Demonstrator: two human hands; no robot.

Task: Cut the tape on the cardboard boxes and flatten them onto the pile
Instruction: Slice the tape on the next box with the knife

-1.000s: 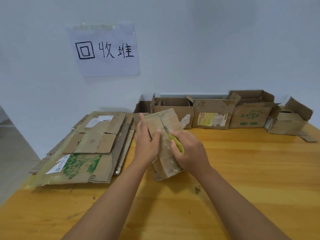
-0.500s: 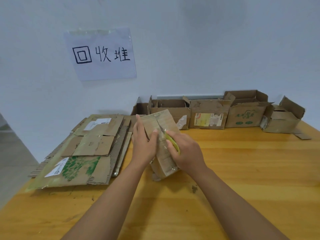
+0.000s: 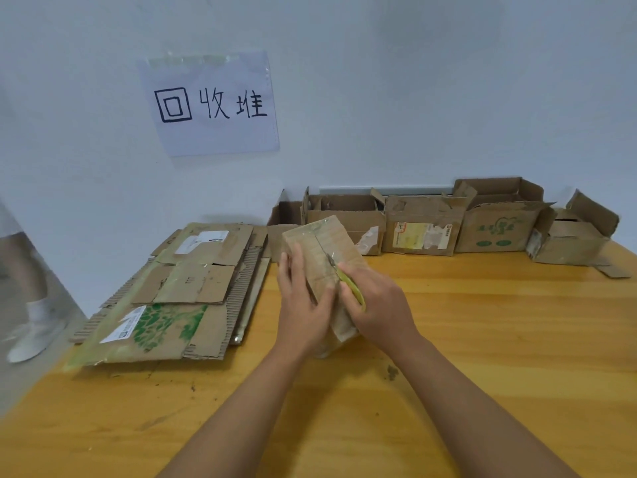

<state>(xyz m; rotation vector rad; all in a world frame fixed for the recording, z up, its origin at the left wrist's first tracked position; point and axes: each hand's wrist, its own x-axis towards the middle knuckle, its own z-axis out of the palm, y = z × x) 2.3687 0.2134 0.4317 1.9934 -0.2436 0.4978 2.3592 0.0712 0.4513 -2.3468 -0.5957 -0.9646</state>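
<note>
Legs and white shoes (image 3: 32, 326) of a second person show at the far left, blurred and cut off by the frame edge, well left of the taped box. Pile of flattened cardboard (image 3: 172, 298) lies on the wooden table (image 3: 499, 339), just left of the taped box; its lower sheets are mostly covered, only corrugated edges showing. Paper sign (image 3: 210, 103) with handwritten characters hangs on the wall above the pile.

Taped box (image 3: 322, 250) stands tilted near the table's middle, its taped face turned up toward the camera; its lower end is hidden behind both hands. Left hand (image 3: 303, 301) grips the box's left side, fingers up along the side and thumb pressed on the taped face. Right hand (image 3: 381, 305) is curled round a yellow-green cutter (image 3: 351, 288), most of the handle hidden inside the fist. The blade tip meets the tape seam running down the box's centre; whether the tape is cut through there is hard to tell.

Row of open boxes (image 3: 424, 229) stands behind and to the right of the taped box, against the wall; the leftmost is partly hidden by the taped box. A small cardboard scrap (image 3: 612, 270) lies at the row's right end.
</note>
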